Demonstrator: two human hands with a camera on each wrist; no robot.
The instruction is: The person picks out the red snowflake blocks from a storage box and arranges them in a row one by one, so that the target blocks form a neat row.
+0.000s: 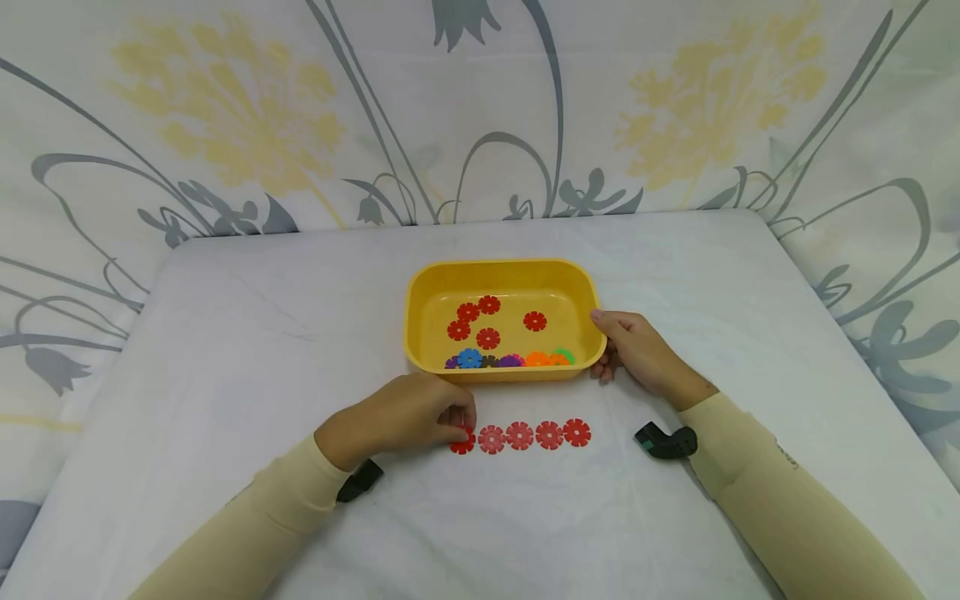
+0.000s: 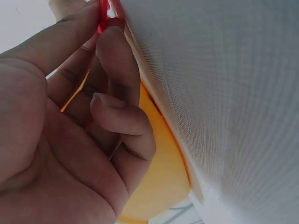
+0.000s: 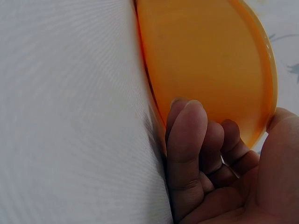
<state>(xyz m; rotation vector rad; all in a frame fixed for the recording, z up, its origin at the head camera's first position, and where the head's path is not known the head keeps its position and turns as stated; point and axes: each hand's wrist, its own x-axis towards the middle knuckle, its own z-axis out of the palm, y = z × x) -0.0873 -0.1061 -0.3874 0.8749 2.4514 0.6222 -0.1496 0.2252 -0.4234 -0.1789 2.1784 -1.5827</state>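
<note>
My left hand [image 1: 408, 421] pinches a red flower-shaped plastic disc [image 1: 463, 443] between thumb and fingertips, at the left end of a row on the white cloth. In the left wrist view the red disc [image 2: 102, 18] shows at the fingertips, close to the cloth. Several more red discs [image 1: 520, 435] continue the row to the right. Behind the row stands a yellow plastic tray [image 1: 502, 376]. At its near right corner my right hand [image 1: 637, 350] holds the rim, thumb on top and fingers against the outer wall [image 3: 205, 60].
Inside the tray, several loose red discs [image 1: 488, 338] lie on the floor. Blue [image 1: 469, 358], purple, orange [image 1: 538, 359] and green discs gather along its near wall. A patterned curtain [image 1: 480, 108] hangs behind the cloth-covered table [image 1: 300, 292]. Dark wrist devices [image 1: 666, 441] sit under both forearms.
</note>
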